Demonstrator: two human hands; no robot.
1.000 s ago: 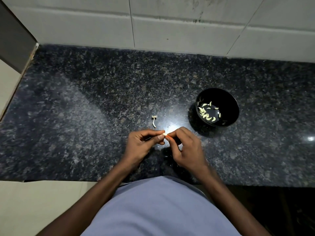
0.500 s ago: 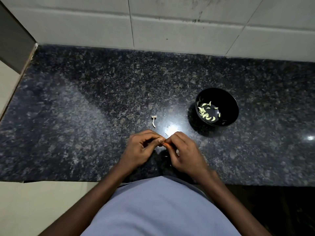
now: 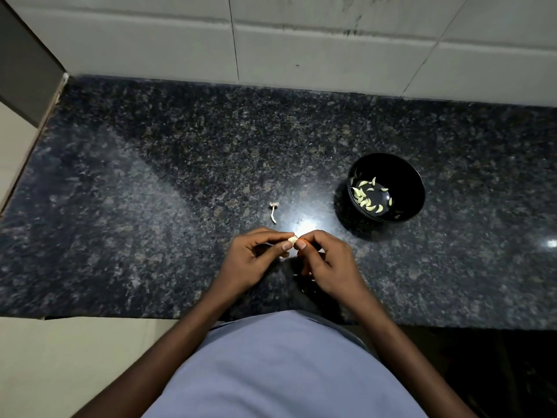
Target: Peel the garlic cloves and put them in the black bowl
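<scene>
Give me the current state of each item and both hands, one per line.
garlic clove: pinched between both hands' fingertips, above the counter.
left hand: pinching the clove.
right hand: pinching the clove's other end.
black bowl: upright on the counter, peeled cloves inside.
garlic stem: lying loose on the counter.

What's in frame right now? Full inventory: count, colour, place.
bowl: one, black, on the counter, right of centre
peeled cloves: about fifteen, pale yellow-green, inside the bowl
garlic stem: one, whitish, on the counter left of the bowl, beyond the hands
garlic clove: one, pale, pinched between both hands
counter: one, dark speckled stone, across the frame
wall tiles: pale grey, behind the counter
shirt: one, blue-grey, bottom centre
left hand: pinches the clove
right hand: pinches the clove
</scene>
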